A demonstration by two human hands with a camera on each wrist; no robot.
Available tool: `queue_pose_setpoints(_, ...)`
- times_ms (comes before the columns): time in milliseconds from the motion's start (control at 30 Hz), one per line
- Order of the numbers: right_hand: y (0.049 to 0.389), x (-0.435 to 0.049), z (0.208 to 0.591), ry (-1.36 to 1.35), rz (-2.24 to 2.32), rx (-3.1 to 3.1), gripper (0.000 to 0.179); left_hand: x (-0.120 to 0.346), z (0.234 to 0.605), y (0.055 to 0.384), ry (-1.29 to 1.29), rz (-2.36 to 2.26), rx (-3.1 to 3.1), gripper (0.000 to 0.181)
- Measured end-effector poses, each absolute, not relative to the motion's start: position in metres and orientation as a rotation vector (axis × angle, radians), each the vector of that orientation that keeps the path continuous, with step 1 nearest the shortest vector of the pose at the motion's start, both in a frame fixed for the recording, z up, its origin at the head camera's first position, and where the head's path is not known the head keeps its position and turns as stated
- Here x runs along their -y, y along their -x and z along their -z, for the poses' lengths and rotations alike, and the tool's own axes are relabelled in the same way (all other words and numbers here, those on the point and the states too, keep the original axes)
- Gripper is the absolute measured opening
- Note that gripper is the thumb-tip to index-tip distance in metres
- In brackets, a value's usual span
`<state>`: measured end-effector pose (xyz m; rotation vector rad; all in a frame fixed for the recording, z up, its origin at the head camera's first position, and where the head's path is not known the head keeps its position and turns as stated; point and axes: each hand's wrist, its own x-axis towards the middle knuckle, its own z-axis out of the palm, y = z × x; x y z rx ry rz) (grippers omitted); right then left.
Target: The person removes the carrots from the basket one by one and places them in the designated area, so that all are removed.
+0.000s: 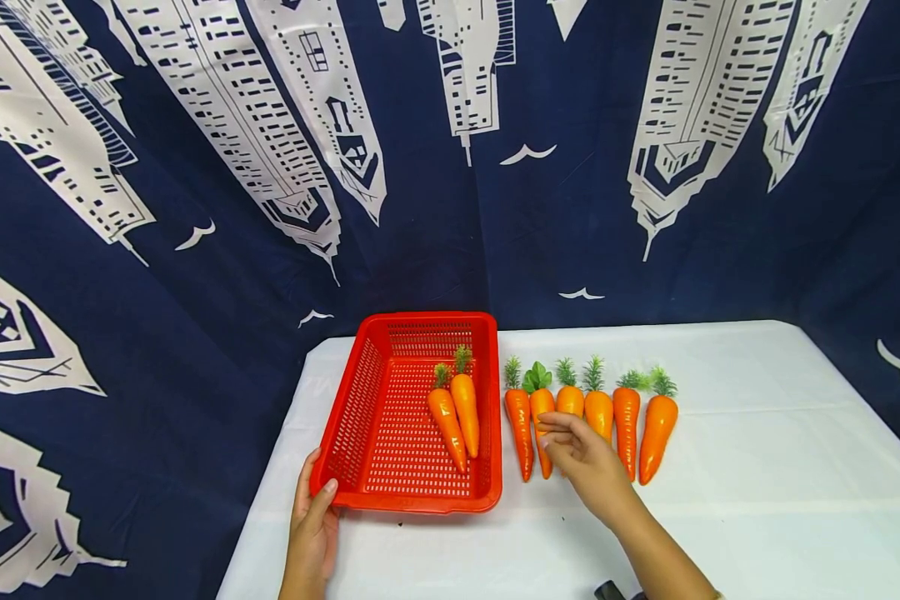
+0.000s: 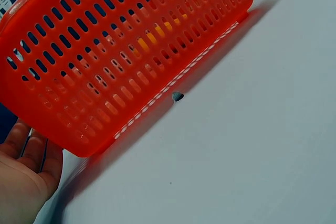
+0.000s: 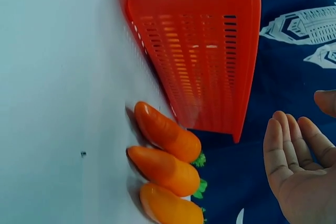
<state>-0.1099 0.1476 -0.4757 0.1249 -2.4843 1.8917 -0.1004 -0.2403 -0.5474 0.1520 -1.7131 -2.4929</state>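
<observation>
A red plastic basket point(image 1: 405, 502) stands on the table with two orange carrots point(image 1: 446, 425) lying side by side inside. At its near left corner my left hand point(image 1: 313, 529) grips the rim, thumb on top and fingers around the outside wall. My right hand point(image 1: 588, 471) is over a row of several carrots point(image 1: 657, 433) to the right of the basket, with relaxed fingers and nothing held. In the right wrist view its palm and fingers point(image 3: 307, 145) appear apart from the carrots point(image 3: 168, 135). The carrots' green tops point to the far side, and my hand partly covers the middle ones.
A white cloth point(image 1: 757, 433) covers the table. Behind it hangs a dark blue curtain point(image 1: 435, 242) printed with white buildings and birds. A small dark speck point(image 2: 178, 96) lies on the cloth close to the basket's near side.
</observation>
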Motion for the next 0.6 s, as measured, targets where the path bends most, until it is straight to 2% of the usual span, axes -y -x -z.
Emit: queue_pose_setpoints(600,0.107,-0.120,0.469,-0.229,-2.028,2.464,0.034,0.240,0.546,0.100,-0.166,2.500,1.706,0.059)
